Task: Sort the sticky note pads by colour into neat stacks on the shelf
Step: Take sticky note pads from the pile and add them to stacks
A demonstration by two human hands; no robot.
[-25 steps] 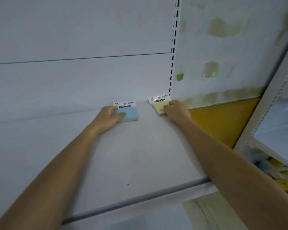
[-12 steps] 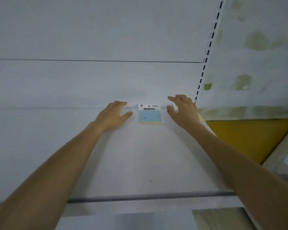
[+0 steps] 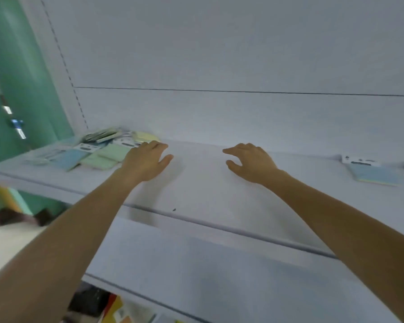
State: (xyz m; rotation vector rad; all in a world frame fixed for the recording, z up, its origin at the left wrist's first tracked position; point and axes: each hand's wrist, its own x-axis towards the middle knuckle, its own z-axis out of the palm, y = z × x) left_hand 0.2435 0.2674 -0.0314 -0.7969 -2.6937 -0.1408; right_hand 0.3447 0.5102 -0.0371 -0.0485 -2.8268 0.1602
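While both grips hang spread and empty over the shelf (image 3: 208, 197), the jumbled pads (image 3: 98, 150) lie just left of the left grip (image 3: 147, 162) and a blue pad (image 3: 373, 174) well right of the right grip (image 3: 250, 163). A hasty reach into that jumble could drag two colours together or push pads off the front edge.

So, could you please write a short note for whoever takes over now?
Left hand: open, empty, beside the mixed pile. Right hand: open, empty, over the shelf.
The mixed pile of blue, green and yellow pads sits unsorted at the shelf's left end.
Done: one blue sticky note pad lies flat at the right.
To do: sort the pile into colour stacks.
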